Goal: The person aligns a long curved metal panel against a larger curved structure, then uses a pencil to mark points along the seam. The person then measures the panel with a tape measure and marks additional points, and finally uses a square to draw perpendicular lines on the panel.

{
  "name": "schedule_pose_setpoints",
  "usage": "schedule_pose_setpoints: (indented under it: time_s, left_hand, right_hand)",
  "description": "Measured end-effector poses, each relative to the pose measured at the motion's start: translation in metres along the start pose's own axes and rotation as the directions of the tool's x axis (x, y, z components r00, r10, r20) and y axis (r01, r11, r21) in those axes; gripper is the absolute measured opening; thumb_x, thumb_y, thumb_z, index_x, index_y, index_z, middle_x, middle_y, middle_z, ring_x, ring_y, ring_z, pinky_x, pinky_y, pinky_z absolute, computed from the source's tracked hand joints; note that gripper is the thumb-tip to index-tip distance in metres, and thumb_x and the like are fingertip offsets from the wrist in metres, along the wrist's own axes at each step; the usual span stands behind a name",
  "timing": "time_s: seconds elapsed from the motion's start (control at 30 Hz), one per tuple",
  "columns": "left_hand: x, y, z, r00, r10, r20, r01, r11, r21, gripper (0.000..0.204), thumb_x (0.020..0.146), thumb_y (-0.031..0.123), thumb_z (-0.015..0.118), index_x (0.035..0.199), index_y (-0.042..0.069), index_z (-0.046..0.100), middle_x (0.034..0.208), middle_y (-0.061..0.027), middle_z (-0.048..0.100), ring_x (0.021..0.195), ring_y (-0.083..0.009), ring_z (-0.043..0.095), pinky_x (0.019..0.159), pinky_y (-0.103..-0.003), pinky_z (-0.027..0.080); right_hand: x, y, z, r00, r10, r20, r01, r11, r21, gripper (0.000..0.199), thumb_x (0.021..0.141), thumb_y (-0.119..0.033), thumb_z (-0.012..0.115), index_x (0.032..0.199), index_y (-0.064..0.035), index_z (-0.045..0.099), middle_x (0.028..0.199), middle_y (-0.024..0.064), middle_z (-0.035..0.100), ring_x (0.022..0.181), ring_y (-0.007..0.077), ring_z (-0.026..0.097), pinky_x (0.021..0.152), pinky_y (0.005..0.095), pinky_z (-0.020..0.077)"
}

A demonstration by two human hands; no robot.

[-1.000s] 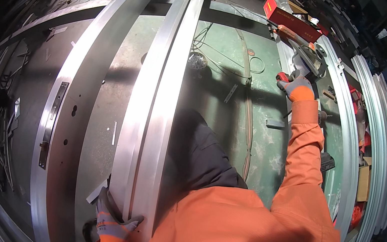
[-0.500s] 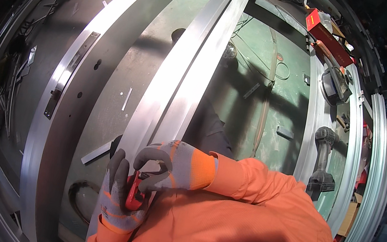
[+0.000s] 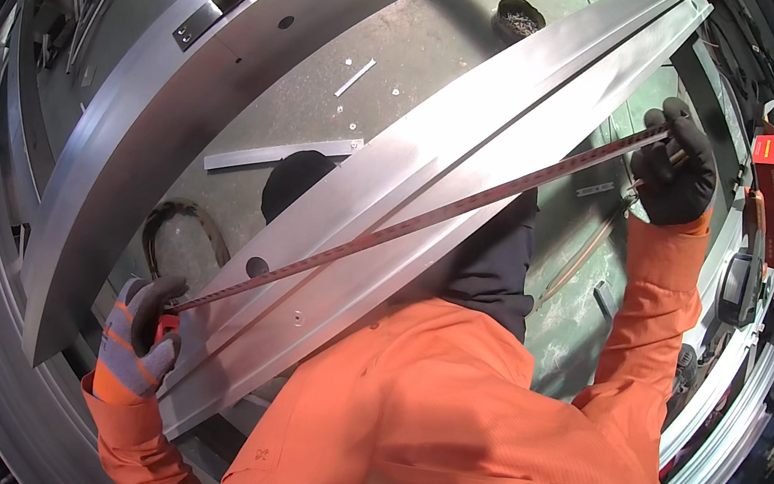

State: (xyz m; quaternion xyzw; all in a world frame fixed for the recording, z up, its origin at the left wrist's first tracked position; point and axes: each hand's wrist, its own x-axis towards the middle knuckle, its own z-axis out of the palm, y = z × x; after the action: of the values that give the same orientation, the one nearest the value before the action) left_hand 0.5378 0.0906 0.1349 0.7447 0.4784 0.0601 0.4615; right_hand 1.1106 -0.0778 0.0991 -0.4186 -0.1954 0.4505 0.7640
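A red tape measure (image 3: 166, 325) sits in my gloved left hand (image 3: 142, 333), with the fingers wrapped round its case. From it the drawn-out blade (image 3: 431, 217) runs slantwise up to the right. My right hand (image 3: 674, 171), in a dark-palmed glove, pinches the blade near its far end. Beneath the blade lies a long silver metal profile (image 3: 463, 143) with a groove along its length and a round hole near its lower end. Much of the tape case is hidden by my left fingers.
Another metal profile (image 3: 233, 66) with holes and a fitted latch plate curves along the left. On the floor lie a metal strip (image 3: 281, 155), a bowl of small parts (image 3: 518, 22) and a coiled cable (image 3: 189, 229). A red box (image 3: 772, 197) stands at the right.
My hands were together at the tape measure; now they are far apart with the blade drawn out between them. My right hand went up and right. The whole view has shifted and turned.
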Motion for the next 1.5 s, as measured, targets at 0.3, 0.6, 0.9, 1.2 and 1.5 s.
schedule_pose_setpoints:
  time_s: [0.3, 0.6, 0.9, 1.2, 1.5]
  left_hand:
    - [-0.053, -0.091, -0.087, 0.857, -0.476, 0.196, 0.511, 0.834, -0.209, 0.015, 0.094, 0.011, 0.058, 0.094, -0.002, 0.067, 0.070, -0.0049, 0.064, 0.062, -0.0121, 0.063, 0.055, -0.025, 0.045]
    - [0.087, 0.087, 0.059, 0.919, -0.203, 0.338, 0.261, 0.956, -0.133, 0.032, 0.098, 0.027, 0.066, 0.087, -0.002, 0.066, 0.071, -0.0084, 0.067, 0.064, -0.0149, 0.064, 0.059, -0.029, 0.050]
    - [0.210, 0.193, 0.135, 0.927, -0.083, 0.366, 0.163, 0.968, -0.191, 0.026, 0.094, 0.018, 0.073, 0.104, -0.004, 0.063, 0.082, -0.0107, 0.067, 0.069, -0.0178, 0.068, 0.064, -0.035, 0.062]
    - [0.227, 0.235, 0.153, 0.847, -0.111, 0.520, 0.233, 0.957, -0.175, 0.032, 0.096, 0.027, 0.071, 0.100, -0.003, 0.064, 0.076, -0.0096, 0.068, 0.063, -0.0170, 0.067, 0.062, -0.032, 0.058]
    - [0.227, 0.236, 0.156, 0.850, -0.080, 0.520, 0.160, 0.981, -0.111, 0.032, 0.098, 0.031, 0.070, 0.098, -0.001, 0.063, 0.075, -0.0077, 0.068, 0.064, -0.0150, 0.067, 0.062, -0.031, 0.056]
  right_hand:
    - [0.139, -0.136, -0.198, 0.621, -0.294, -0.727, 0.290, 0.947, -0.135, 0.008, 0.085, -0.016, 0.072, 0.080, -0.0101, 0.070, 0.055, -0.0046, 0.047, 0.043, 0.0102, 0.032, 0.039, 0.0223, 0.0238]
    - [0.176, 0.006, -0.036, 0.941, -0.103, -0.321, 0.002, 0.954, -0.300, 0.022, 0.096, -0.021, 0.066, 0.110, -0.0044, 0.070, 0.091, 0.0115, 0.075, 0.050, 0.0061, 0.048, 0.042, 0.0221, 0.0349]
    - [0.273, -0.049, -0.121, 0.889, -0.006, -0.459, -0.112, 0.967, -0.230, 0.033, 0.094, 0.003, 0.057, 0.124, -0.0069, 0.065, 0.111, 0.0159, 0.076, 0.055, 0.0163, 0.053, 0.044, 0.0334, 0.0395]
    - [0.329, -0.054, -0.192, 0.889, 0.007, -0.457, -0.219, 0.884, -0.413, 0.035, 0.094, 0.004, 0.057, 0.126, -0.0041, 0.067, 0.101, 0.0101, 0.068, 0.071, 0.0189, 0.061, 0.061, 0.0338, 0.0543]
    - [0.354, -0.037, -0.259, 0.948, -0.262, -0.179, -0.106, 0.270, -0.957, 0.056, 0.082, 0.008, 0.071, 0.133, -0.0146, 0.065, 0.118, 0.0089, 0.072, 0.098, 0.0205, 0.069, 0.088, 0.0317, 0.0567]
